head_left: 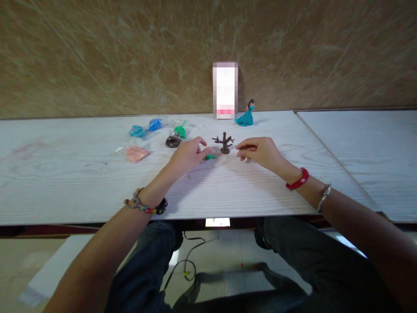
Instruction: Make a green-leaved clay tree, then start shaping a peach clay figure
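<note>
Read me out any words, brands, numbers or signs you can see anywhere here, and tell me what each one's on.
There is no text that I can read.
Upright panel by the wall: pixelated, nothing legible.
Bright rectangle at the table's near edge: too small and washed out.
Clear bags: no lettering that I can make out.

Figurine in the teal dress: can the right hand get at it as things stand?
Probably yes. Nothing shows between the right hand and the figurine beyond it; the brown tree stands off to the left. The fingers seem to pinch a green bit, though.
</note>
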`<state>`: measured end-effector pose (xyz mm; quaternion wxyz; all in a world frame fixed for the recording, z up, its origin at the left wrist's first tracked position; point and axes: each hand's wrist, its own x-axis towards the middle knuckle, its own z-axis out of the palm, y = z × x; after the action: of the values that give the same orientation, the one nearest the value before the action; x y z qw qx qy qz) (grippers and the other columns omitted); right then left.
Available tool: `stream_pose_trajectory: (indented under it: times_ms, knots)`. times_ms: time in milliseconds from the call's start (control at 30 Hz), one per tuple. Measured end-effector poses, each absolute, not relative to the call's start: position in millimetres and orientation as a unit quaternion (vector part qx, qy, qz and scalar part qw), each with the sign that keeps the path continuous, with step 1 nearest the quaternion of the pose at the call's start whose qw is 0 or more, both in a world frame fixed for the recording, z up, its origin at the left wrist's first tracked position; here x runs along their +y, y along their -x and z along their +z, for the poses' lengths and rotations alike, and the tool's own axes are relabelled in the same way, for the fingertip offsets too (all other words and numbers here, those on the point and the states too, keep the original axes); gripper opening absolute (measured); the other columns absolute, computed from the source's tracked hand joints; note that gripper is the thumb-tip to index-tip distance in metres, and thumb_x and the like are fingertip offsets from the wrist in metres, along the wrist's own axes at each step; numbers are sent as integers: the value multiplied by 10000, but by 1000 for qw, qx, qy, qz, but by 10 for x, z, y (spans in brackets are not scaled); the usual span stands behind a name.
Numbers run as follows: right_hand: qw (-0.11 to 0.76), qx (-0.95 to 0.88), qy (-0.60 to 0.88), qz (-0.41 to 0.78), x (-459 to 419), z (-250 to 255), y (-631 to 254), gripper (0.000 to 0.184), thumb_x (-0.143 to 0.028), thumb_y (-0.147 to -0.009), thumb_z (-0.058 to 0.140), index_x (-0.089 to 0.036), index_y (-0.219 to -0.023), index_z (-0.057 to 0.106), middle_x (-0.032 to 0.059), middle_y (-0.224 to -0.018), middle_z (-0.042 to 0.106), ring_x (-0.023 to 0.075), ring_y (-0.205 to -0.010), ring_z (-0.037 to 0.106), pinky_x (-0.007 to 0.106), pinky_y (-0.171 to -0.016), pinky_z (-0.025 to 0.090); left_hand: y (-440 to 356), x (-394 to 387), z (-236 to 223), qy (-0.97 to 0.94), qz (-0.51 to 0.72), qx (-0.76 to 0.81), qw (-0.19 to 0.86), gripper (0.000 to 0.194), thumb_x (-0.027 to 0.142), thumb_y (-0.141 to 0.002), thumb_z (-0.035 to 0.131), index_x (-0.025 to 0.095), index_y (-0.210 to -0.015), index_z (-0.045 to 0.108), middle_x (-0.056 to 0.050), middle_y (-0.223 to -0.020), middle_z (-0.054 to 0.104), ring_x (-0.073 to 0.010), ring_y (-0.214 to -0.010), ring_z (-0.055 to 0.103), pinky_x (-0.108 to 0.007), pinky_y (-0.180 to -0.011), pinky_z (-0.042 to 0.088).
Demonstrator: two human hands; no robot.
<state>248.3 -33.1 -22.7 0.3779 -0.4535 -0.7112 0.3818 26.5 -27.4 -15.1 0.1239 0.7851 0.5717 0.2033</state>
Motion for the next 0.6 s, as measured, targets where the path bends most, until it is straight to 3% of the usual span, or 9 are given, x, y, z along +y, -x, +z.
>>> stream_pose_trajectory:
  times_ms: [167,300,367,500,600]
  knots:
    - [338,-690,487,415,-314,-250,-2499,114,-235,-677,625,-126,-642,621,15,-506,604,91,-452,577,186,-425,474,-255,-254,-180,-789,196,570,124,334,410,-763,510,138,-951,557,26,-543,474,-105,-498,417,-225,-501,252]
    - [348,-680,449,464,-282,-286,-2502,68,-155,-599,674,-143,-633,617,30,-679,659,109,-580,625,216,-544,533,-250,-250,-184,-788,198,569,127,311,398,-756,522,144,-931,563,28,-531,472,-105,-495,412,-226,-499,248]
    - [352,-683,438,468,-295,-284,-2487,43,-151,-625,650,-150,-657,622,38,-740,661,124,-640,640,226,-570,542,-254,-258,-170,-789,201,566,128,284,387,-751,529,150,-901,570,32,-522,463,-104,-493,404,-227,-500,244]
    - [312,-730,465,393,-354,-250,-2450,95,-156,-694,585,-140,-771,638,18,-613,629,124,-566,632,208,-491,504,-289,-297,-118,-793,208,559,124,225,364,-750,532,153,-804,588,34,-502,440,-100,-488,382,-234,-508,234]
    - [323,-762,455,329,-384,-228,-2436,166,-162,-682,604,-136,-844,632,21,-679,653,105,-528,617,205,-494,487,-345,-338,-91,-807,221,536,112,184,319,-754,525,152,-759,602,40,-490,410,-92,-490,363,-235,-517,231]
